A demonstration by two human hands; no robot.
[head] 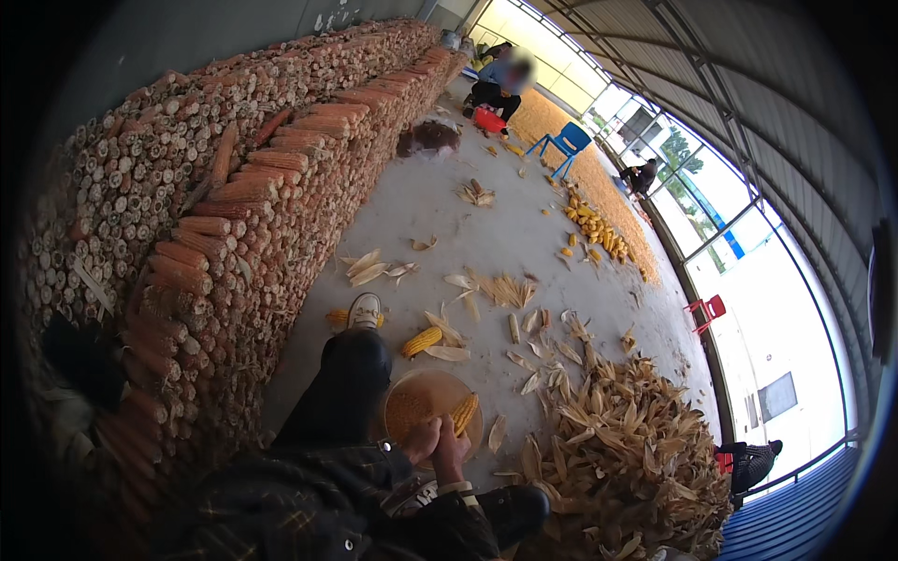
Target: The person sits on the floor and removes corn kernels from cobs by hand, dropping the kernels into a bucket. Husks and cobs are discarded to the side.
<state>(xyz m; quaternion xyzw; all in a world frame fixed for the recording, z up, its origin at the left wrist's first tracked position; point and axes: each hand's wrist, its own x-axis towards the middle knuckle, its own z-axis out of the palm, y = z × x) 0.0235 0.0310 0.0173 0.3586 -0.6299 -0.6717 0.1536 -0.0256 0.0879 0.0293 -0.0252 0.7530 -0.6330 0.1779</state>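
My right hand [451,449] grips the lower end of a yellow ear of corn [465,414], which points up and to the right. Pressed against it is my left hand [420,440], its fingers curled; whether it grips the ear too is hidden. Both hands are over a round shallow basin [436,379] with loose kernels inside at the left. Another yellow ear [421,341] lies on the floor beyond the basin, among dry husks. One more ear [338,317] is partly hidden by my shoe.
Stacked orange-red corncobs [280,165] form a long wall at left. A heap of dry husks [631,449] lies at right. Farther off are yellow ears [596,228], spread kernels [624,203], a blue chair [570,140], a red chair [714,307] and several seated people, one beside a red basin [489,120].
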